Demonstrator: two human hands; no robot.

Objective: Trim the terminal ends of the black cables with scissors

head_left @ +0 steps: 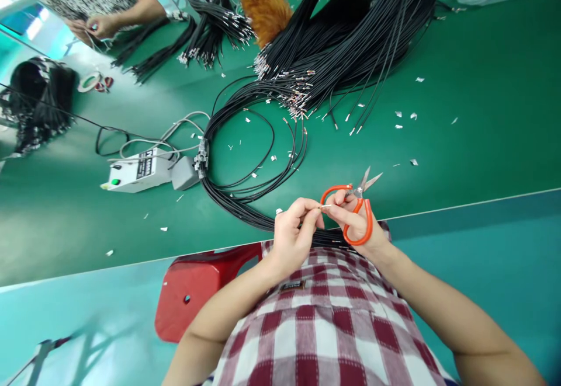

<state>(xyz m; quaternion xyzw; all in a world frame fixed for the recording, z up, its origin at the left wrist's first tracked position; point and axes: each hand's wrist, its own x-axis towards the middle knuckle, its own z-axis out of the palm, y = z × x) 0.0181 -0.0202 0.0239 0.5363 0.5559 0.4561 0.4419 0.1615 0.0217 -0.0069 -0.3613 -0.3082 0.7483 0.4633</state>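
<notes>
Head view: fingertips of both hands meet just past the near table edge. The left hand (293, 235) pinches a thin wire end (325, 206) between thumb and forefinger; its long axis runs left to right, the tip poking toward the right hand (357, 221). That hand's thumb and forefinger close on the same tip, while its other fingers are hooked through the orange loops of the scissors (356, 202), blades parted and aimed far-right, away from the wire. Both hands sit equally close to the tip. The black cable bundle (245, 199) trails off left across the green table (482, 111). A white control box (138, 171) at the left carries a dark label, too small to read.
</notes>
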